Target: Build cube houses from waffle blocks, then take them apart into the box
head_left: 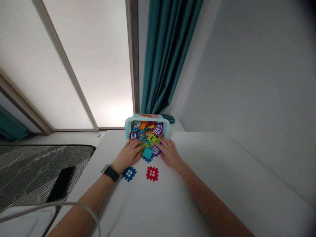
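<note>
Left hand point(128, 154) and right hand point(170, 153) are being held open and flat, gripping nothing, against the heap of multicoloured plastic interlocking blocks point(147, 135) spilling from the tipped pale-turquoise plastic tub point(147, 116) on the white bench point(209, 158), beside a loose blue block point(129, 173) and red block point(152, 173).

Soft daylight from the frosted window panel point(98, 65) — glare low on it, warped edges, dim far corners

A teal curtain point(166, 56) hangs at top centre beside the grey wall point(254, 72) on the right. Frosted glass panels point(91, 62) glow at upper left.
</note>
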The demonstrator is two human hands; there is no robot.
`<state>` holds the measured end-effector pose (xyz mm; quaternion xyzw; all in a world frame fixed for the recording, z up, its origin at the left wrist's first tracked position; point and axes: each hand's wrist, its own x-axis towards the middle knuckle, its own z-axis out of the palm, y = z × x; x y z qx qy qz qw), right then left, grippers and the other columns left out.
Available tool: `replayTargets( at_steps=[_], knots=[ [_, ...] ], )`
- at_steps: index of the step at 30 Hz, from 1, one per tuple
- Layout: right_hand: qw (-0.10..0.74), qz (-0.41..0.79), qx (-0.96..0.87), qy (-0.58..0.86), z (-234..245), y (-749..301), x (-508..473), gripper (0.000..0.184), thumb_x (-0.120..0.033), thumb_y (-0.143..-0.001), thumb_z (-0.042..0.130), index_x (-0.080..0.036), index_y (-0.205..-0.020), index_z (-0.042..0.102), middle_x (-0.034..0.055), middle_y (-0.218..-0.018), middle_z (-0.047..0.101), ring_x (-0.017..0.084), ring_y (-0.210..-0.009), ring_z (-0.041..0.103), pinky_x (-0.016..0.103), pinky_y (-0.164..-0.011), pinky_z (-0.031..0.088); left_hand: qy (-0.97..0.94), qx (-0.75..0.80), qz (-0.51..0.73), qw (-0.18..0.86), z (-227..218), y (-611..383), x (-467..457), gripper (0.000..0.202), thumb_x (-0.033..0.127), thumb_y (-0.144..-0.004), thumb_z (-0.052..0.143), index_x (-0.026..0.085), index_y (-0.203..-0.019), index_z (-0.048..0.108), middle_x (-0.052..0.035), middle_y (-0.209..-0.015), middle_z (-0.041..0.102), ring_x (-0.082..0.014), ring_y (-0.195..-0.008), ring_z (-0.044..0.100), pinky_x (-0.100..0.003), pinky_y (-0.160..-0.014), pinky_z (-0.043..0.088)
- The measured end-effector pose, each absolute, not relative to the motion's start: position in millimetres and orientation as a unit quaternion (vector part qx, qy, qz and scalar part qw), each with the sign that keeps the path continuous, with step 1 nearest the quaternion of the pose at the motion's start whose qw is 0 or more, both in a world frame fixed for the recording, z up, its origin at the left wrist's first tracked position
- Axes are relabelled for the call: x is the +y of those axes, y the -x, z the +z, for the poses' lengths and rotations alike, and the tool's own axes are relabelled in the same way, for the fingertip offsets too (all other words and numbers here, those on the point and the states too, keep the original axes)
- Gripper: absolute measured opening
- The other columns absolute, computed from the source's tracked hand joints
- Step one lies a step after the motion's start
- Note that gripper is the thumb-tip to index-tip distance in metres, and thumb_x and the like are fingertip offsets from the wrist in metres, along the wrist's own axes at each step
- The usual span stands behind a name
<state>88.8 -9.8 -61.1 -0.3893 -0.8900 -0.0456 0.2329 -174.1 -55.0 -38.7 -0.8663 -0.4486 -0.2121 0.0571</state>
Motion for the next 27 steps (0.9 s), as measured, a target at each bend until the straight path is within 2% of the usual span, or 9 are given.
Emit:
replayTargets(
  at_steps=[3,5,8,11,15,20,24,27],
  knots=[
    [0.232,-0.017,-0.89,0.392,-61,-93,-21,0.059,-0.007,-0.085,0.049,-0.025,-0.141,0.051,0.0119,-0.148,0.049,0.03,-0.141,0.037,0.056,-0.114,0.028,0.868,-0.449,-0.209,0.034,-44,181,-72,0.044,0.037,-0.097,0.051,0.025,-0.139,0.053,-0.0112,-0.144,0.05,-0.0296,-0.136,0.043,-0.05,-0.113,0.038],
    [0.236,0.011,-0.887,0.397,-62,-93,-30,0.057,-0.021,-0.089,0.055,-0.024,-0.145,0.046,0.0132,-0.152,0.044,0.031,-0.142,0.034,0.057,-0.115,0.028,0.866,-0.455,-0.208,0.028,-50,187,-84,0.061,0.051,-0.093,0.056,0.027,-0.147,0.044,-0.0125,-0.152,0.041,-0.0342,-0.141,0.035,-0.056,-0.115,0.034],
    [0.223,0.046,-0.887,0.402,-65,-87,-45,0.078,-0.045,-0.085,0.066,-0.024,-0.153,0.034,0.0152,-0.158,0.032,0.034,-0.147,0.026,0.058,-0.116,0.025,0.862,-0.463,-0.204,0.021,-57,192,-96,0.079,0.064,-0.087,0.058,0.028,-0.153,0.034,-0.0127,-0.158,0.032,-0.0382,-0.145,0.027,-0.061,-0.117,0.027],
    [0.192,0.063,-0.892,0.404,-68,-79,-57,0.093,-0.053,-0.081,0.07,-0.024,-0.157,0.024,0.0161,-0.161,0.025,0.035,-0.149,0.02,0.061,-0.117,0.02,0.86,-0.464,-0.21,0.021,-58,188,-95,0.074,0.062,-0.09,0.055,0.029,-0.153,0.034,-0.0118,-0.156,0.034,-0.0364,-0.145,0.027,-0.061,-0.119,0.024],
    [0.182,0.06,-0.892,0.409,-70,-74,-63,0.096,-0.057,-0.079,0.07,-0.024,-0.157,0.024,0.0163,-0.161,0.026,0.037,-0.149,0.02,0.062,-0.117,0.019,0.841,-0.482,-0.244,0.033,-53,167,-81,0.057,0.052,-0.094,0.052,0.024,-0.144,0.046,-0.0132,-0.144,0.048,-0.0333,-0.14,0.037,-0.057,-0.117,0.028],
    [0.2,0.031,-0.891,0.406,-71,-75,-57,0.078,-0.052,-0.087,0.064,-0.023,-0.153,0.034,0.0171,-0.157,0.035,0.036,-0.145,0.029,0.06,-0.115,0.026,0.804,-0.529,-0.264,0.059,-50,145,-71,0.038,0.04,-0.099,0.046,0.022,-0.131,0.057,-0.0114,-0.13,0.058,-0.0296,-0.128,0.048,-0.054,-0.115,0.031],
    [0.22,0.02,-0.881,0.418,-71,-73,-44,0.063,-0.045,-0.093,0.059,-0.024,-0.149,0.041,0.0169,-0.151,0.042,0.034,-0.14,0.035,0.054,-0.11,0.036,0.791,-0.543,-0.272,0.068,-48,154,-79,0.039,0.039,-0.099,0.046,0.023,-0.134,0.055,-0.0111,-0.137,0.055,-0.0296,-0.133,0.044,-0.056,-0.117,0.025],
    [0.24,0.031,-0.869,0.433,-71,-73,-40,0.056,-0.042,-0.095,0.056,-0.026,-0.148,0.043,0.0156,-0.15,0.043,0.033,-0.139,0.037,0.054,-0.109,0.038,0.785,-0.552,-0.275,0.056,-49,172,-87,0.058,0.051,-0.094,0.052,0.024,-0.145,0.045,-0.0142,-0.15,0.042,-0.0351,-0.14,0.035,-0.06,-0.117,0.021]
  ],
)
